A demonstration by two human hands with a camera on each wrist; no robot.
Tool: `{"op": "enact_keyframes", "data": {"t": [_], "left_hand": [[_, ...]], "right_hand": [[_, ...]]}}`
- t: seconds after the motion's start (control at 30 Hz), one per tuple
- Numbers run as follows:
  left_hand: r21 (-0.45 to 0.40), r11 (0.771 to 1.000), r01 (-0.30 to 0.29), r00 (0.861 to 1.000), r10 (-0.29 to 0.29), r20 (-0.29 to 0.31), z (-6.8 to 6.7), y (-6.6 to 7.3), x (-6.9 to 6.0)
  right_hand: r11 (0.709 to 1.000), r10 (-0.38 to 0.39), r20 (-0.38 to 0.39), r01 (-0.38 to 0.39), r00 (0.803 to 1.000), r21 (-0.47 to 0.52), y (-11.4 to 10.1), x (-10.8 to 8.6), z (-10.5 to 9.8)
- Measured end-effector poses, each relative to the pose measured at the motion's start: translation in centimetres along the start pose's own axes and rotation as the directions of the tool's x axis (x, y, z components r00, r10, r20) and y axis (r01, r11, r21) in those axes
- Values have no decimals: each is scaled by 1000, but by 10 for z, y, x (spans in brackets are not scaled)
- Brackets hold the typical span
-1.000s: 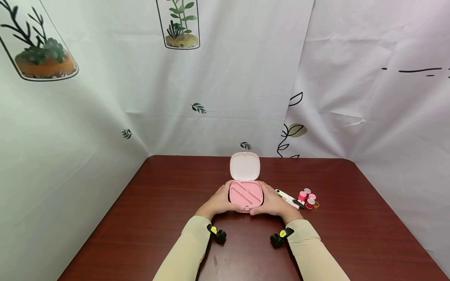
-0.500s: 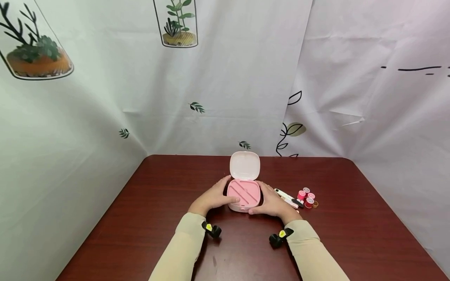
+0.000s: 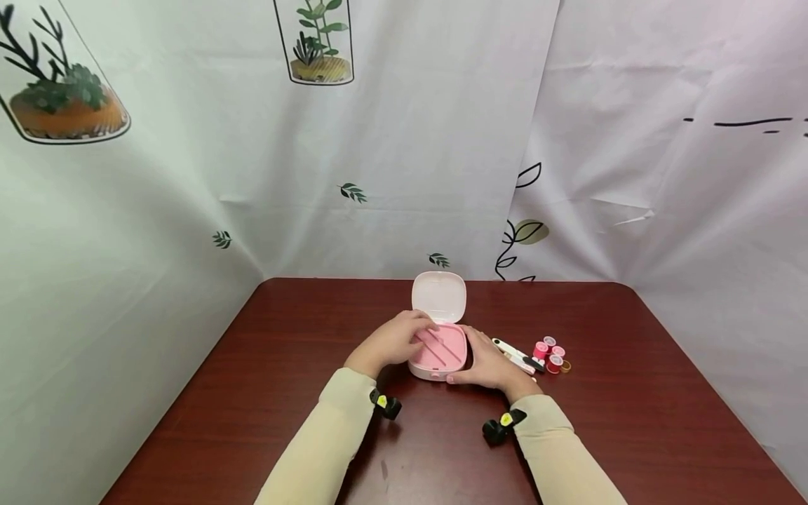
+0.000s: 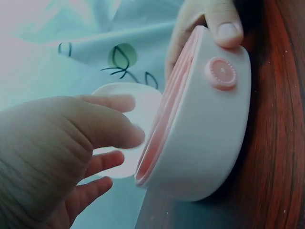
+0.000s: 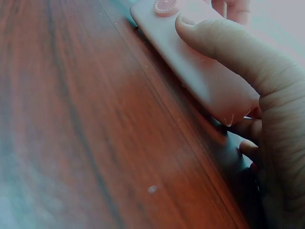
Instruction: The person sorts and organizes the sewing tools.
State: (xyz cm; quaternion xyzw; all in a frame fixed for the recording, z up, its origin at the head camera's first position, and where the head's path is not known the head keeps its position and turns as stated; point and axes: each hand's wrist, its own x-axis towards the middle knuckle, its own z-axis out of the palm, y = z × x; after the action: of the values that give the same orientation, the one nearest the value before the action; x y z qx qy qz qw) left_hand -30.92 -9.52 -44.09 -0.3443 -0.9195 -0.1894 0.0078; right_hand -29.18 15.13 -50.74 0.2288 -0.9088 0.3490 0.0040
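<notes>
A white sewing box (image 3: 428, 375) with a pink inner tray (image 3: 445, 348) stands on the table, its white lid (image 3: 438, 297) tipped back. My right hand (image 3: 485, 360) grips the box's right side, thumb on the front wall beside a round pink latch (image 4: 222, 74). Over the left part of the tray hovers my left hand (image 3: 393, 342), fingers loosely bent. In the left wrist view, that hand (image 4: 76, 143) has spread fingers near the box's rim and nothing shows between them. The head view does not settle whether a fingertip touches the tray.
Right of the box lie a white-handled tool with a dark end (image 3: 517, 354) and several pink and red thread spools (image 3: 554, 363). A small gold ring-shaped piece (image 3: 566, 366) is beside them. A printed cloth (image 3: 379, 231) hangs behind the brown table (image 3: 303, 337).
My left hand has let go of the box's left side and moved up over the tray. The right hand keeps its hold on the box.
</notes>
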Motion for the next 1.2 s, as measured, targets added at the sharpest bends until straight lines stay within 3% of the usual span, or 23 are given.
{"op": "enact_keyframes", "data": {"t": [0.13,0.3,0.43,0.73,1.2], "left_hand": [[40,996,-80,995,78,69,0,5,8],[73,993,-94,990,85,114,1,12,14],[125,986,-109,989,94,116,2,16,16],[207,958,-200,977,180,112,8,25,23],[269,939,-215,974,187,126,8,31,25]], "right_hand": [[1000,-12,0,12,1000,8,0,0,-2],[1000,-29,-2,29,1000,4,0,0,-2],[1000,-29,-5,29,1000,-2,0,0,-2],[998,-53,-20,54,998,16,2,1,-1],[999,-36,-12,36,999,4,-2,-1,0]]}}
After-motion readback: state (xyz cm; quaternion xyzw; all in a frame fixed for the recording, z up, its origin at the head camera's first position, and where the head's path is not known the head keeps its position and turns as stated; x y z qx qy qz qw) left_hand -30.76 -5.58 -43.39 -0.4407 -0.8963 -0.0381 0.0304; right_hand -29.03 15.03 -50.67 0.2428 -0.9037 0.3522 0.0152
